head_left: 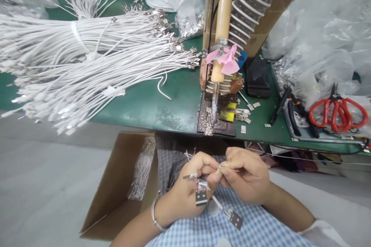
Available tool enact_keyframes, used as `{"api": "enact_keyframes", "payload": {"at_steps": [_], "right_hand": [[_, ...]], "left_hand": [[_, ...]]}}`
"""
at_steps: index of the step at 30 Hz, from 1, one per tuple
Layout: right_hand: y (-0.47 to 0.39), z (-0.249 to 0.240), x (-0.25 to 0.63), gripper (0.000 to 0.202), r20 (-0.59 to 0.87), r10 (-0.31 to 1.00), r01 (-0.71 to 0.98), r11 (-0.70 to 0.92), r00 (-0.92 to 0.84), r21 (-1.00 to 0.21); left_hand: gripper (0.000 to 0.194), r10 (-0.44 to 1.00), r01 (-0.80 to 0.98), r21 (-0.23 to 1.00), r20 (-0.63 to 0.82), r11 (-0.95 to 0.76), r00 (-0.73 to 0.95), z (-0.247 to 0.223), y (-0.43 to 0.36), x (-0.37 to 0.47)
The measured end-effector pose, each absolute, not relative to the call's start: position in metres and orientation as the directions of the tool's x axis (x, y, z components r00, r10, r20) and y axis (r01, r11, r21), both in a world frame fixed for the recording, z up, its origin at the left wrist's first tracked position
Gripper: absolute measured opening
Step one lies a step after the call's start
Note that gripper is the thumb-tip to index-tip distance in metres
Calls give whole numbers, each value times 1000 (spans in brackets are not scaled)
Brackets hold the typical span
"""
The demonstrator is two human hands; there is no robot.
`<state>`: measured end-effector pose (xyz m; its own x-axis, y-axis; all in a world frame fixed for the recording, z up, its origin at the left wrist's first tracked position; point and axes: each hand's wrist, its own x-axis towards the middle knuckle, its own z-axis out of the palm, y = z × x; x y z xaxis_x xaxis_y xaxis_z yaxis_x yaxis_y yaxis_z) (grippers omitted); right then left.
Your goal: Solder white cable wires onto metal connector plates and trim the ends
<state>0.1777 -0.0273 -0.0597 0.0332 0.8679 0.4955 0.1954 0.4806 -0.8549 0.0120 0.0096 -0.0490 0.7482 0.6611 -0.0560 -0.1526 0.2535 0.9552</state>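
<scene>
Both hands are held together low over the lap, below the bench [150, 108] edge. The left hand [188, 189] is closed on a small cluster of flat metal connector shells [201, 197]; one rectangular shell with two square holes hangs just under its fingers. The right hand [246, 179] is pinched, thumb against forefinger, on a thin white cable end [224, 168] touching the left fingertips. A second shell [236, 220] on a short white lead dangles beneath both hands, against checked blue cloth.

On the green bench a wooden-handled soldering iron [222, 34] is seen resting in a coiled wire stand. Bundled white cables [87, 58] lie at left, red-handled scissors [337, 112] at right. An open cardboard box [116, 193] sits beside the left forearm.
</scene>
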Motion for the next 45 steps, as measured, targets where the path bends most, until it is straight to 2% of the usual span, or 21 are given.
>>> {"api": "enact_keyframes", "payload": {"at_steps": [3,6,11,15,21,23,27,33,40,42,45], "right_hand": [[-30,-67,175,10,508,857,126,496,84,-859],[-31,-70,176,12,473,877,99,465,84,-880],[-28,-62,181,11,490,871,207,478,12,-854],[-26,-57,185,14,525,850,243,518,-39,-820],[-29,-54,196,16,372,899,449,438,-232,-779],[-29,-53,196,18,398,892,463,451,-213,-763],[-28,-54,188,13,506,856,356,507,-103,-785],[-29,-62,180,9,529,848,321,511,-36,-797],[-29,-56,196,8,512,848,417,517,-135,-748],[-32,-56,207,8,492,868,408,477,-75,-779],[-41,-58,231,15,471,876,421,390,105,-819]], "left_hand": [[6,652,-207,942,-16,264,758,-50,8,14],[6,646,-188,953,-11,237,763,-54,8,11],[10,652,-25,993,-55,113,756,-55,11,4],[15,661,18,1000,-12,-2,750,-52,18,2],[22,683,80,996,-26,-47,730,-56,21,0],[18,657,88,996,-65,-3,751,-55,20,2],[7,595,47,992,-106,113,797,-47,17,9],[3,579,12,981,-125,195,806,-49,14,9],[8,620,124,990,-137,65,773,-61,16,4],[11,649,142,988,-147,59,746,-60,17,3],[13,693,136,988,-150,75,705,-62,18,2]]}}
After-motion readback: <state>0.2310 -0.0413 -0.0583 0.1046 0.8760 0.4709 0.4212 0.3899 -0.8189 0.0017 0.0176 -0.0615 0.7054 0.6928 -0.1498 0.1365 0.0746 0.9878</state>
